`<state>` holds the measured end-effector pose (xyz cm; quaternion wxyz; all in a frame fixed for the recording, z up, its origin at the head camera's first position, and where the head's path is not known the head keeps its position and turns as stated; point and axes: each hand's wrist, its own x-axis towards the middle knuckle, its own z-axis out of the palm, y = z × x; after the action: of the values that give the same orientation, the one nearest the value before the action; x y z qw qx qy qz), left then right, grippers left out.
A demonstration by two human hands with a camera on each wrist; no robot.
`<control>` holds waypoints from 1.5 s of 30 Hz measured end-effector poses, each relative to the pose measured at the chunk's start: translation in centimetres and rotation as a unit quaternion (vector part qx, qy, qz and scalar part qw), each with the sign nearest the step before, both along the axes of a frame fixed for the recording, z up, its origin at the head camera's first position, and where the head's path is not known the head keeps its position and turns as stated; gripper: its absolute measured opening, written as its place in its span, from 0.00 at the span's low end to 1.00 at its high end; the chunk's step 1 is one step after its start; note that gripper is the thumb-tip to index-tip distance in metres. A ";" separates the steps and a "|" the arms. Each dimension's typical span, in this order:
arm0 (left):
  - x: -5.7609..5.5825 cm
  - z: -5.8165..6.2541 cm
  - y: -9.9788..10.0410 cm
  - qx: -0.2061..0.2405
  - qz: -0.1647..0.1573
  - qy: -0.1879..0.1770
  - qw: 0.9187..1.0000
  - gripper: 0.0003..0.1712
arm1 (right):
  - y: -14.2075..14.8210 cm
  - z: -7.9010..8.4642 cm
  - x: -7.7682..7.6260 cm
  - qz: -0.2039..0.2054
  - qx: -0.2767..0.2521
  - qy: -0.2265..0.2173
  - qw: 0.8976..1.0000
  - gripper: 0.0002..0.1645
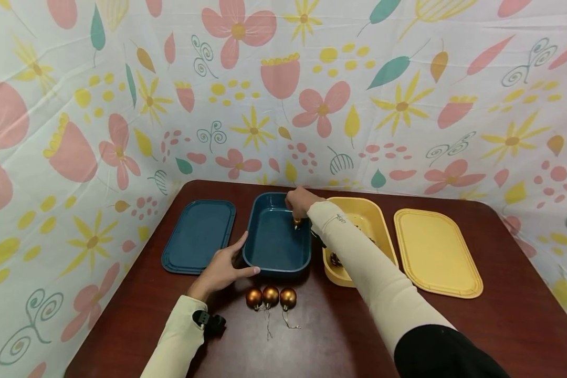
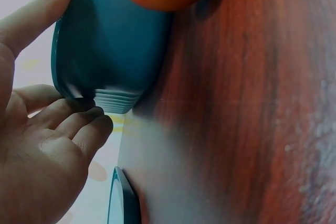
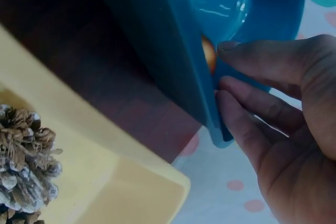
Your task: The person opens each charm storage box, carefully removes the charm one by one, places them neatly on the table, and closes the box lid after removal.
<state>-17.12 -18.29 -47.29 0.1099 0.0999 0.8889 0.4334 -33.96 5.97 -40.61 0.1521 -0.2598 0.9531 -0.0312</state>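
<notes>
My right hand [image 1: 302, 202] reaches into the far right part of a deep blue tray [image 1: 276, 271], pinching a copper-gold Christmas ball [image 1: 296, 222] beside the inner wall. In the right wrist view, the thumb meets the ball [image 3: 209, 54], which the tray's rim partly hides. At the tray's near left corner, my left hand [image 1: 222, 270] rests with thumb and index finger spread along two sides. Three more copper Christmas balls [image 1: 270, 296] with string loops lie in a row on the table just in front of the tray.
Right of the blue tray stands a yellow tray [image 1: 340, 277] holding pinecones [image 3: 23, 161], partly covered by my right sleeve. A flat blue lid [image 1: 200, 236] lies at left, a yellow lid [image 1: 438, 252] at right. A patterned cloth [image 1: 283, 105] hangs behind the dark wooden table [image 1: 331, 325].
</notes>
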 end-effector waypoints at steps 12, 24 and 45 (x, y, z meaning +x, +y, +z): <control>0.0 0.3 0.1 -0.006 -0.005 0.008 1.000 0.60 | 0.0 -0.8 -0.5 -0.008 0.040 -0.015 0.999 0.08; 0.2 0.0 0.1 -0.010 -0.001 0.006 1.000 0.60 | 0.2 -1.9 0.1 0.020 0.030 0.026 0.999 0.05; 0.1 0.1 0.0 -0.007 0.002 0.009 1.000 0.59 | 0.1 -1.8 -0.6 0.028 0.030 0.020 0.999 0.08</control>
<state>-16.98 -18.25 -47.16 0.1016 0.1011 0.8931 0.4264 -34.56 6.02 -42.39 0.1420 -0.2824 0.9487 0.0069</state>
